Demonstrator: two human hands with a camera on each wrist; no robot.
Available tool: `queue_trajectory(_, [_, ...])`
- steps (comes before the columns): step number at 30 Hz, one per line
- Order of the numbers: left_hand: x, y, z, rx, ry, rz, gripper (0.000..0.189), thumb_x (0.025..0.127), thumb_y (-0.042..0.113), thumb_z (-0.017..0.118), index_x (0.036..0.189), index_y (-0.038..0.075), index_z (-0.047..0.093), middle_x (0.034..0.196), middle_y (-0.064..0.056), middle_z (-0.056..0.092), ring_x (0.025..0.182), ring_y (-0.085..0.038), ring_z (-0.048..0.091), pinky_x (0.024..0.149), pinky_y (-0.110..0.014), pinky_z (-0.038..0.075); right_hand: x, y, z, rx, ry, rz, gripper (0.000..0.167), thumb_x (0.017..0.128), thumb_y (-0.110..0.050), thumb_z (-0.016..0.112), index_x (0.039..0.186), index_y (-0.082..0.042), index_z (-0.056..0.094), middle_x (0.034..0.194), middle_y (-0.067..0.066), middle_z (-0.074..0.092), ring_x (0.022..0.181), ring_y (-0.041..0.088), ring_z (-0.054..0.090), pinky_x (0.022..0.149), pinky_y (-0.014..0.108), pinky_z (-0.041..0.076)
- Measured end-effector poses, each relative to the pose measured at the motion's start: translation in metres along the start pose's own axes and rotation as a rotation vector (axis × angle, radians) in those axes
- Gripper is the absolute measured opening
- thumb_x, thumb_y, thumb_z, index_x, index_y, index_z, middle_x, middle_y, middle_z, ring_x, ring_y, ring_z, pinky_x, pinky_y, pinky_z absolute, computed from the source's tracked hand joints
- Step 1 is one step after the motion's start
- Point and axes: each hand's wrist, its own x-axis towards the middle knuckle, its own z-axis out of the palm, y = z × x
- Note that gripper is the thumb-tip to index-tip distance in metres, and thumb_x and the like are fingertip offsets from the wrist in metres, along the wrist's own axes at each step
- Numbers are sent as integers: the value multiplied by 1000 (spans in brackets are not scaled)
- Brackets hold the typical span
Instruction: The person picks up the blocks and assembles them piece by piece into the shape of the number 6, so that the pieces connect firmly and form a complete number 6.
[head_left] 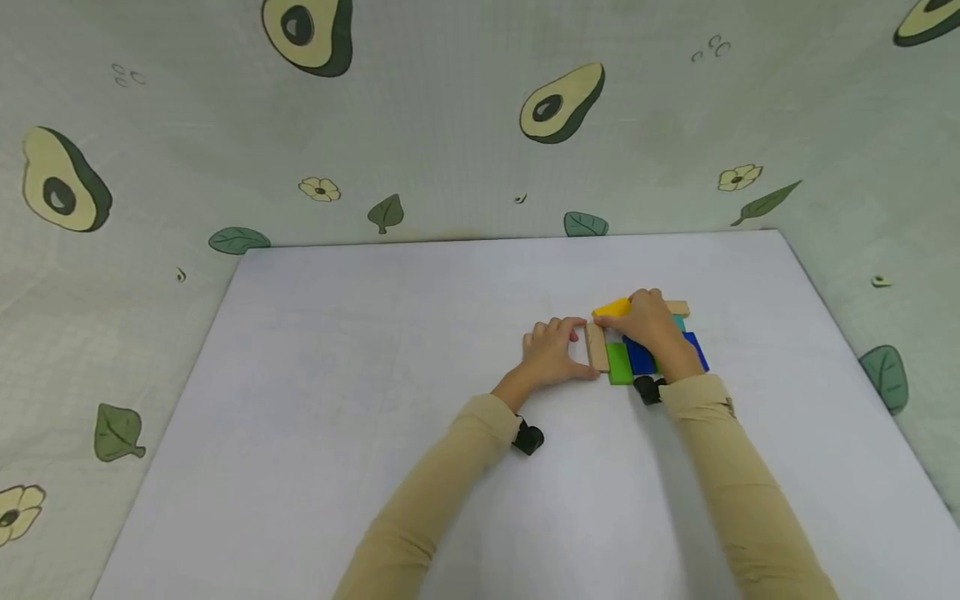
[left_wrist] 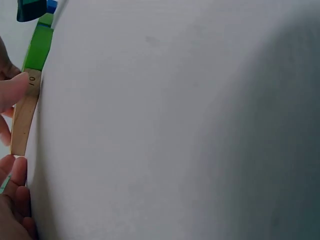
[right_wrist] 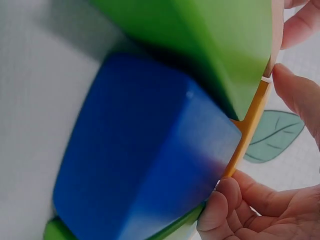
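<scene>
My left hand (head_left: pixel 551 350) holds a plain wooden block (head_left: pixel 597 347) lengthwise, thumb at its near end and fingertips at its far end. A marking resembling "10" shows on this block in the left wrist view. Just right of it, my right hand (head_left: pixel 652 321) pinches a yellow block (head_left: pixel 613 307) between thumb and fingers; in the right wrist view only the narrow side of the yellow block (right_wrist: pixel 250 127) shows. Beside the wooden block stand a green block (head_left: pixel 619 364) and a blue block (head_left: pixel 640 357) in a row. The right hand hides part of the group.
Past the right hand are another blue block (head_left: pixel 697 348), a teal block (head_left: pixel 679 322) and a second wooden block (head_left: pixel 678 307). All lie on a white table (head_left: pixel 360 350). Behind it hangs an avocado-print cloth (head_left: pixel 450 125). Small black cameras (head_left: pixel 528 436) sit at both wrists.
</scene>
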Motion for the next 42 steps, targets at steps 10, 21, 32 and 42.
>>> queue_trajectory(10, [3,-1,1,37,-17,-14,82,70,57,72,138,29,35,104,10,48,96,-12,37,73,-25,23,4,-3,4,-48,33,-6,76,86,-47,58,119,18,40,110,32,39,87,37,45,82,48,46])
queue_trajectory(21, [3,3,-2,80,-20,-11,79,72,58,70,138,29,36,106,10,48,95,-12,38,72,-26,22,5,-3,3,-88,85,-47,70,86,-44,59,112,19,46,104,31,42,81,35,47,78,46,47])
queue_trajectory(32, [3,4,-6,26,-8,15,79,72,53,73,138,26,37,100,9,48,93,-12,40,73,-28,24,4,-2,-2,-57,87,-38,76,84,-49,59,118,18,45,108,31,42,86,37,46,81,48,46])
queue_trajectory(42, [-2,-4,-17,-141,-28,13,81,74,46,75,138,17,35,97,10,61,95,-13,48,87,-32,33,-2,-11,-6,28,177,-100,74,87,-46,59,126,15,43,118,33,39,95,37,44,90,49,44])
